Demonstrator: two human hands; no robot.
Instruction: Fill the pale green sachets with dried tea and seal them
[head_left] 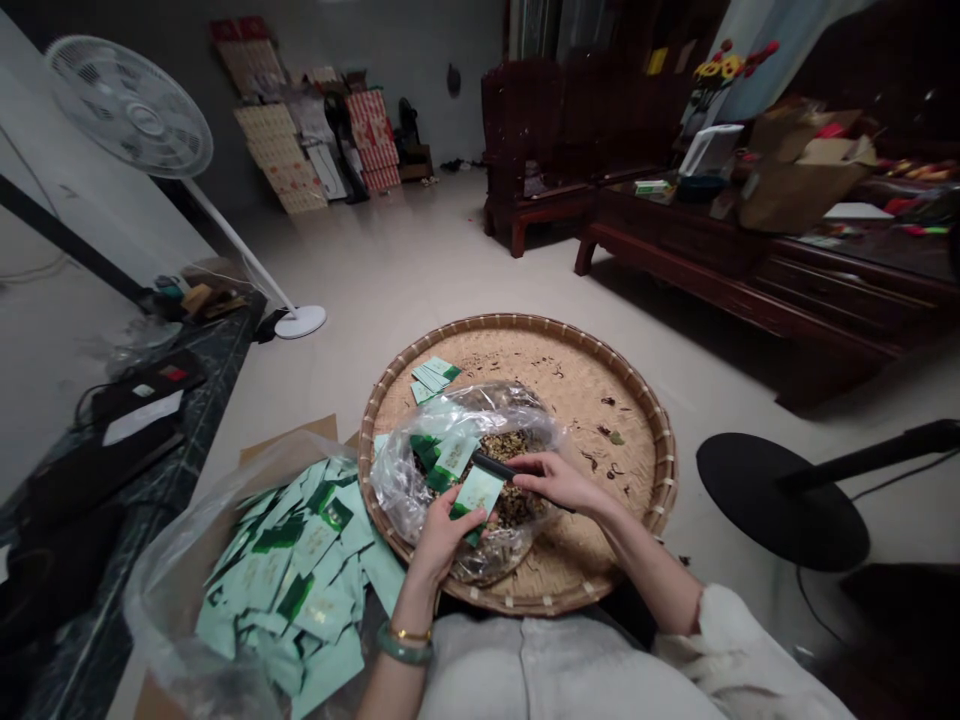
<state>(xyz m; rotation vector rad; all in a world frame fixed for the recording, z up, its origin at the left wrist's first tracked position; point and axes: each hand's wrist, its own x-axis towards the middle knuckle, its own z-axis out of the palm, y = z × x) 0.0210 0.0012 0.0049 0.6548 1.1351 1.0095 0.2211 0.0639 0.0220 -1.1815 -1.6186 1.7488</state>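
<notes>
My left hand pinches a small pale-green sachet above a round bamboo tray. In my right hand is a slim black tool, its far end lying along the sachet's top edge; I cannot tell its exact kind. Below both hands an open clear plastic bag sits in the tray, with a loose brown and yellowish dried mix inside. More green sachets rest on that bag's left side. Farther back on the tray lies a small group of sachets.
A big plastic-lined carton heaped with green sachets stands left of the tray. Dark dried bits are scattered on the tray's right side. Around it are a white fan, a black round base and a wooden table.
</notes>
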